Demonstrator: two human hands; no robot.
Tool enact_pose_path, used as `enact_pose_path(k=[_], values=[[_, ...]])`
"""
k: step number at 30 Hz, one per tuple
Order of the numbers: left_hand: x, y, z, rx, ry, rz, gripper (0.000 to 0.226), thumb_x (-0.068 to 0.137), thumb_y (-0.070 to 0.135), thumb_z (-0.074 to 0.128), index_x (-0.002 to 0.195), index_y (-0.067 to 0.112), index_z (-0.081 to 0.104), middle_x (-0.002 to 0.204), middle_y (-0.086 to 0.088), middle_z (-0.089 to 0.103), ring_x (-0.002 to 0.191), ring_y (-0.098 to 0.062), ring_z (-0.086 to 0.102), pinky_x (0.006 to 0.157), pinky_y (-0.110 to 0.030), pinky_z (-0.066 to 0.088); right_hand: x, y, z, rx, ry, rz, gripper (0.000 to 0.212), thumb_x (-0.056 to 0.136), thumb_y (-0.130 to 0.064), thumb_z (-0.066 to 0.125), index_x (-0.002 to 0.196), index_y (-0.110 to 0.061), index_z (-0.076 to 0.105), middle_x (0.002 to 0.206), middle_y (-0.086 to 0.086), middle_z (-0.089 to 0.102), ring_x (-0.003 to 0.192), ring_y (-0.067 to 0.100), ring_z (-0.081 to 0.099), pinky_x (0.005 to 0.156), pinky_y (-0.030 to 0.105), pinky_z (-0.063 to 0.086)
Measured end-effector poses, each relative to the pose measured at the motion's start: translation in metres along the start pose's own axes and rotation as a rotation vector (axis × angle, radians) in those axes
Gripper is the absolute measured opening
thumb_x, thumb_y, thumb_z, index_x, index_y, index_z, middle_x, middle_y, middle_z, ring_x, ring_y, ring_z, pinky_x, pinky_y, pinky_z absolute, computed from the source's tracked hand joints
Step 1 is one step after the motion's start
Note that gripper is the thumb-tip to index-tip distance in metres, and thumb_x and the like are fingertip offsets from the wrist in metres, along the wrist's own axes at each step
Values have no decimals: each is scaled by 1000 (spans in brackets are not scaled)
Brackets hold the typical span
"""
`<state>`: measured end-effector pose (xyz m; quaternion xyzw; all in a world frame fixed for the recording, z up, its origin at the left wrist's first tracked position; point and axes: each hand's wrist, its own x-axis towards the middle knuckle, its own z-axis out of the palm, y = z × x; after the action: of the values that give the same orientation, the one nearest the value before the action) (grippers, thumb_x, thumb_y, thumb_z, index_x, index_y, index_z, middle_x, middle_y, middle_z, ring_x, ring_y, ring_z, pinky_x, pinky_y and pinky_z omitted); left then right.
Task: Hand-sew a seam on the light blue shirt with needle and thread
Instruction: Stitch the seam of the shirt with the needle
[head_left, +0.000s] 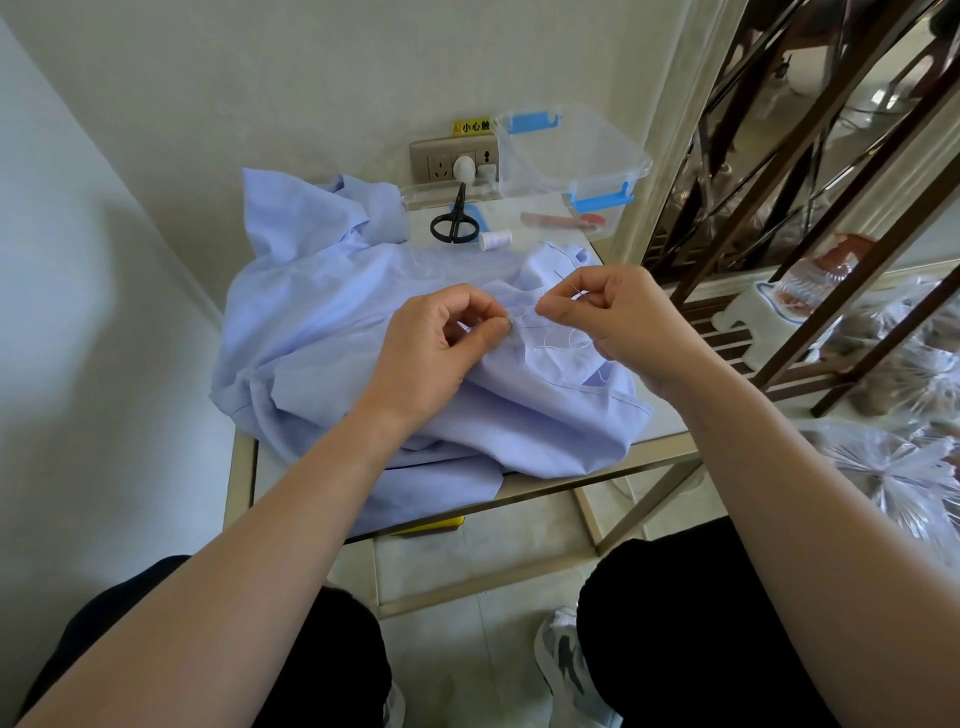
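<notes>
Right fingers: I see my right hand (618, 317) pinching the needle (569, 284) just above the shirt (322, 312).
Left fingers: my left hand (436, 348) pinches the shirt's fold beside looping white thread (574, 340).
Shirt: crumpled over the table (654, 460).
Behind shirt: scissors (454, 223), spool (496, 239), clear box (571, 150).
Writing: yellow sticker (470, 126) behind the shirt reads "小心触"; the box hides the rest.

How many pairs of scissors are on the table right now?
1: black scissors lie beyond the light blue shirt, just left of the white thread spool. Others could be hidden under the shirt.
</notes>
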<state>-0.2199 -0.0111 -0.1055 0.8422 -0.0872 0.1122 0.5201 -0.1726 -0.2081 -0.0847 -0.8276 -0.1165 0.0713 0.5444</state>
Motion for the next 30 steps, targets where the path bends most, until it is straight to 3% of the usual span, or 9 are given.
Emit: enact_pose_path(k=[4,7,10,14,18,24,30], values=[[0,0,0,-24,3,-18,8,89,15,70,83,19,68,69,14,60,54,-1,45,57,-10,35,-2,-5,1,49,-47,-27,15,90,-26,70,105,-24,72,49,-8,25,44,9,20,45,18,22],[0,1,1,-38,-4,-36,9,89,15,70,82,20,68,66,16,60,53,0,46,56,-9,34,-7,-8,7,-23,-154,-71,14,87,-28,74,93,-15,73,48,-7,25,46,9,19,46,18,19],[0,3,1,-60,11,-55,9,89,15,70,83,20,68,68,16,62,60,1,53,60,-10,38,-8,-6,12,-45,-128,-71,15,86,-25,74,81,-11,70,46,-9,24,46,9,19,47,21,19],[-1,4,2,-119,15,-96,7,87,19,73,92,14,71,70,15,63,65,0,56,65,-11,42,-4,-5,11,26,-96,-36,15,88,-23,73,85,-9,69,49,-5,25,46,10,19,46,18,20],[-1,5,2,-142,41,-60,7,89,16,71,82,19,70,67,18,64,64,2,54,66,-11,41,-6,-6,11,66,-107,-40,12,89,-22,71,85,-11,68,53,-1,24,48,12,17,45,16,21],[-1,6,3,-165,64,-69,2,89,11,70,89,12,71,85,0,73,77,-7,66,74,-16,50,-9,-10,8,23,-161,-64,12,91,-22,69,86,-12,66,48,-6,25,45,10,19,44,18,19],[-1,7,5,-135,69,-67,3,89,10,70,86,12,71,81,7,72,74,-1,66,74,-13,48,-10,-7,6,-56,-121,-67,9,100,-16,48,101,-17,56,62,-1,41,52,7,36,51,18,31]])
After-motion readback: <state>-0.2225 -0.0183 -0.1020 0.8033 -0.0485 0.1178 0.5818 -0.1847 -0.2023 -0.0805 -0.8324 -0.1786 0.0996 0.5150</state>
